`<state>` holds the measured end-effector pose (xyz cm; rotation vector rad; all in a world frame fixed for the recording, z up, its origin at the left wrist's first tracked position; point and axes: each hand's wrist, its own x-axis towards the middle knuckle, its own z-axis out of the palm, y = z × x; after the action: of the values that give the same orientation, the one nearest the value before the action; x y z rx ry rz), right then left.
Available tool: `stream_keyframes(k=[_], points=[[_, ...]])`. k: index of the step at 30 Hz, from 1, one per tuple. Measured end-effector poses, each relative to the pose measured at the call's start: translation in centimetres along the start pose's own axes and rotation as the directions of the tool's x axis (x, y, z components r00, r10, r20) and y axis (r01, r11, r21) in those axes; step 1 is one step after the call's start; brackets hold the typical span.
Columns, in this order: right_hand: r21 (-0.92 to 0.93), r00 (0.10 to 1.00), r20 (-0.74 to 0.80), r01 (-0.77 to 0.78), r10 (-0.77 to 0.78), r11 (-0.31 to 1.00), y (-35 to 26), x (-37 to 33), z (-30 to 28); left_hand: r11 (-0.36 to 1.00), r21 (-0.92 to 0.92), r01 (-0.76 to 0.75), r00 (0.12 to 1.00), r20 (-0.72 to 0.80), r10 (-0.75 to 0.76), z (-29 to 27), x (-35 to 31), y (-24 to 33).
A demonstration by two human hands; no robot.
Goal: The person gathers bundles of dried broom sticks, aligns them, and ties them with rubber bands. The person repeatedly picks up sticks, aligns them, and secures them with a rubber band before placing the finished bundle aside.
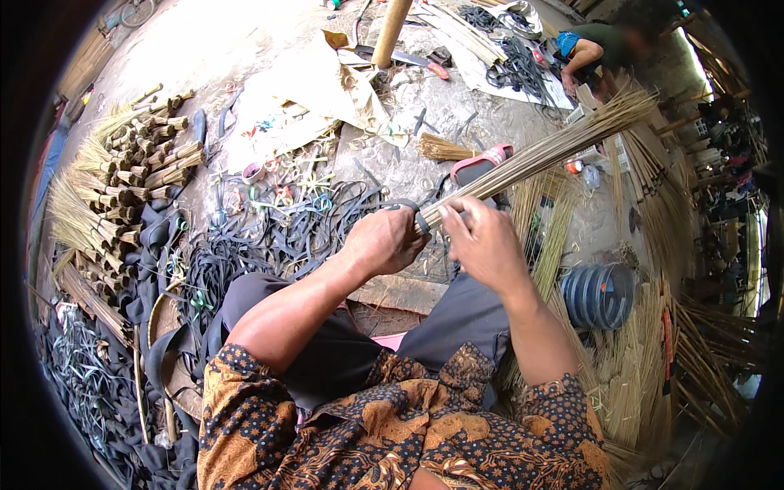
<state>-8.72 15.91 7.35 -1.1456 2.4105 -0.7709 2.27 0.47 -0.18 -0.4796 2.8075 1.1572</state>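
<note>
A long bundle of thin sticks, like a stick broom, slants up to the right in front of me, its loose tips fanning out at the far end. My left hand is closed in a fist around its near end. A black rubber strip wraps the bundle beside that fist, and a loop of it passes over the knuckles. Just to the right, my right hand has its fingers bent and pressed against the sticks by the wrapping. The bundle's butt end is hidden inside my left hand.
Many bound stick bundles are piled at left. Tangled black strips cover the ground before me. A knife, a sandal and a ribbed clear blue container lie around. Loose sticks spread at right; another person bends down at far right.
</note>
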Motion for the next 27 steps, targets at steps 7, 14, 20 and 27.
stream_keyframes(k=[7, 14, 20, 27], points=[[0.227, 0.952, 0.256, -0.227, 0.167, 0.947, -1.1, 3.7, 2.7, 0.983, 0.079, -0.166, 0.964, -0.195, 0.178, 2.1, -0.3, -1.2], [0.790, 0.987, 0.079, -0.149, 0.143, 0.594, 0.3, 0.6, 5.7, 0.996, 0.089, -0.004, 0.950, -0.311, 0.032, 2.1, 0.7, -2.6], [0.441, 0.997, 0.052, 0.030, -0.058, 0.897, 2.3, -1.1, 6.2, 0.996, 0.082, 0.029, 0.904, -0.428, 0.009, 0.9, 1.1, -1.7], [0.567, 0.992, 0.126, -0.090, 0.022, 0.818, 3.8, -2.8, 3.6, 0.868, -0.493, 0.064, 0.990, -0.078, -0.117, -2.1, 0.0, -1.1]])
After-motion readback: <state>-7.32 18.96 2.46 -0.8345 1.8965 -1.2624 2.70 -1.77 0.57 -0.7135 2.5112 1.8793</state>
